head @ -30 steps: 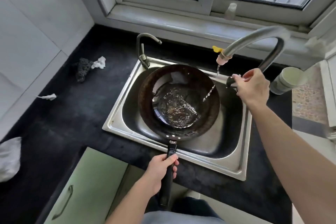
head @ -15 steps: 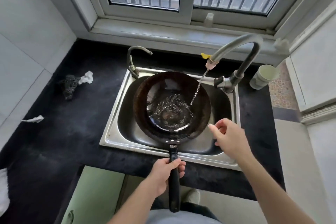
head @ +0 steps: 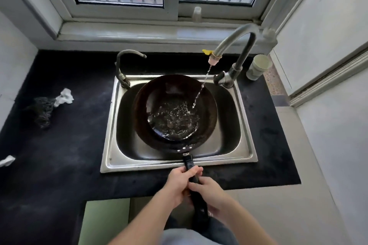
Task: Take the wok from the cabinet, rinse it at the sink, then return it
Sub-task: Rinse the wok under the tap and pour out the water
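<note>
The left hand and right hand both grip the black handle of the wok. Just beyond the hands, the wok is over the steel sink, catching a thin stream from the tap.

Wok sits in sink, handle toward the person, both hands on it. Tall tap behind right, small tap behind left. Cup right of tall tap. Scourer on counter, left.

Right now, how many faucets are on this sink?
2. A small faucet at the sink's back left corner, not running; a tall gooseneck faucet at the back right, streaming water into the wok. None looks hidden.
</note>
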